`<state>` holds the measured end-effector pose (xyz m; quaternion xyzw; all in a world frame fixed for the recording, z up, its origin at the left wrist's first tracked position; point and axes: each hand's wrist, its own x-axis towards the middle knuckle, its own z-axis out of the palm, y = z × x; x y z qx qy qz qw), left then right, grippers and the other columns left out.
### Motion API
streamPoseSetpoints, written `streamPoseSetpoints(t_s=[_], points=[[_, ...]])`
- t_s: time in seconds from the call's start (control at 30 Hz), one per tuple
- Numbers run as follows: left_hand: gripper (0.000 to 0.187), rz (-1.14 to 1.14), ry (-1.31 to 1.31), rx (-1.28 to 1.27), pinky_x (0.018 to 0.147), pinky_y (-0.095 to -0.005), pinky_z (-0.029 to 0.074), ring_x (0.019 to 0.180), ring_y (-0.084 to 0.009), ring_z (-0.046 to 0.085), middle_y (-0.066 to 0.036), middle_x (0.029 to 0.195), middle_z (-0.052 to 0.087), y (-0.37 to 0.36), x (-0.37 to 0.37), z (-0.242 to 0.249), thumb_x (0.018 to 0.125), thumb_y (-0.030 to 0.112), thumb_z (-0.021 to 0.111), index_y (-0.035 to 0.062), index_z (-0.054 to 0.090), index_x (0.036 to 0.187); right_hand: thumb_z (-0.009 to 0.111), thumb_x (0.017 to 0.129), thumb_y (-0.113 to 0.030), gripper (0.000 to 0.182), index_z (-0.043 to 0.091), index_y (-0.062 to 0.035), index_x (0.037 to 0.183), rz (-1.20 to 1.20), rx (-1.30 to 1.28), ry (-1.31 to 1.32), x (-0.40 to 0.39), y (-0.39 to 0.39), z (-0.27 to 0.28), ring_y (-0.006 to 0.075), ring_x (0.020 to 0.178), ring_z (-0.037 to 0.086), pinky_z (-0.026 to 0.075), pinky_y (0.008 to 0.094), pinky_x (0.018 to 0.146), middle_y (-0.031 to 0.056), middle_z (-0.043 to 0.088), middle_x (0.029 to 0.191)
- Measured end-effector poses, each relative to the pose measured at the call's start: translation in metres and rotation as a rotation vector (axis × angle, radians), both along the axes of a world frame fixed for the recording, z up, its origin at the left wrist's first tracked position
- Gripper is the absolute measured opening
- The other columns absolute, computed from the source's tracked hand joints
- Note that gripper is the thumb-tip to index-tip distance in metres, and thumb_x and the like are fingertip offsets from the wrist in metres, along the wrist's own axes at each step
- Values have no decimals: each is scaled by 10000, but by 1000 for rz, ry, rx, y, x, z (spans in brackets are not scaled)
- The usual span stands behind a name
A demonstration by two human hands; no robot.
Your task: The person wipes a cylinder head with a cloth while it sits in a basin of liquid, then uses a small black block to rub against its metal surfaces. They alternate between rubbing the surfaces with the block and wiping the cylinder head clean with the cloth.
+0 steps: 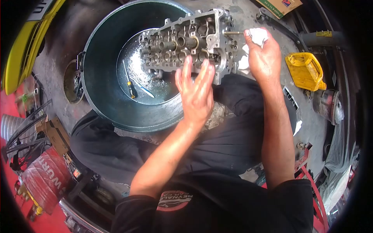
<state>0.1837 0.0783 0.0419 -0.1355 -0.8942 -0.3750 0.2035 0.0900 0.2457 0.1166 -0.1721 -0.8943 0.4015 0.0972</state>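
Screwdriver (131, 89) in tub (97, 66); cylinder head (173, 46) over tub's right side; jug (305, 73) farther right.

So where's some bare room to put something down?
Bare floor lies between the white sheet and round container, and between the yellow panel and big tub, above the round pan. It's crowded lower left, around the cardboard box and red bag, and around the cylinder head, by the left hand.

Silver-grey cylinder head (213, 42) against a dark green tub (97, 89)
The cloth (258, 36) is white, the jug (297, 73) yellow; the screwdriver handle (131, 90) pairs yellow with black. The black shirt (229, 202) bears a round print (175, 202) in red and white, and the red bag (42, 174) shows white lettering.
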Motion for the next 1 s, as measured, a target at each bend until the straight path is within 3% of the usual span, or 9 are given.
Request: streamPoseSetpoints(t_s=[0.13, 0.2, 0.27, 0.37, 0.5, 0.6, 0.7, 0.8, 1.0], points=[[486, -27, 29, -8, 1131, -589, 220, 1416, -434, 372, -79, 1363, 623, 0, 6, -5, 845, -27, 601, 98, 617, 1314, 625, 881, -222, 230, 666, -45, 1021, 56, 123, 33, -2, 1, 4, 410, 936, 669, 523, 437, 801, 203, 709, 948], [483, -38, -8, -12, 1136, -585, 216, 1406, -446, 383, -109, 1380, 609, -2, -2, -5, 845, -35, 602, 83, 613, 1312, 654, 916, -289, 266, 661, -51, 1034, 107, 140, 3, 1, 5, -1, 294, 852, 692, 519, 381, 763, 154, 716, 888], [486, -48, -5, -28, 1132, -589, 219, 1407, -446, 381, -115, 1391, 598, -4, 0, -8, 843, -40, 604, 81, 612, 1314, 666, 932, -318, 286, 654, -57, 1049, 132, 177, 30, -3, 8, 1, 258, 814, 703, 515, 360, 736, 144, 715, 859], [509, -56, 14, 2, 1134, -573, 232, 1404, -441, 393, -130, 1367, 608, -4, 9, -18, 845, -72, 578, 35, 581, 1342, 573, 803, -121, 249, 658, -48, 1025, 112, 130, 39, -3, 4, 7, 432, 926, 659, 522, 461, 808, 226, 696, 910], [500, -6, 5, -6, 1133, -523, 277, 1378, -436, 435, -171, 1308, 640, 5, -2, -1, 837, -129, 532, -55, 579, 1330, 577, 794, -90, 241, 655, -54, 1019, 175, 71, 78, 0, 8, 5, 447, 903, 649, 523, 468, 789, 240, 685, 898], [535, -51, 6, -65, 1122, -541, 289, 1393, -435, 415, -172, 1316, 634, 1, 15, 1, 830, -138, 532, -40, 558, 1355, 675, 928, -259, 249, 636, -30, 1018, 101, 188, 46, -2, 4, 0, 264, 772, 675, 501, 350, 712, 146, 703, 853], [569, -36, 3, -15, 1133, -550, 270, 1382, -442, 430, -175, 1304, 642, 4, -10, 4, 820, -142, 535, -8, 562, 1372, 677, 926, -251, 237, 633, -30, 998, 122, 173, 62, -1, 5, -1, 266, 755, 668, 500, 353, 705, 148, 698, 842], [537, -64, 6, -8, 1131, -552, 272, 1386, -452, 418, -175, 1342, 622, 4, 16, 4, 831, -129, 538, -12, 571, 1354, 570, 795, -83, 231, 650, -38, 1008, 106, 110, 42, -2, 4, 5, 442, 885, 653, 524, 460, 762, 230, 687, 889], [573, -113, 5, 48, 1118, -571, 260, 1392, -462, 406, -154, 1321, 639, 1, 16, -4, 810, -101, 590, 40, 569, 1365, 564, 759, -92, 242, 647, -49, 982, 111, 101, 55, -3, 3, 3, 436, 893, 652, 521, 464, 771, 221, 690, 890]])
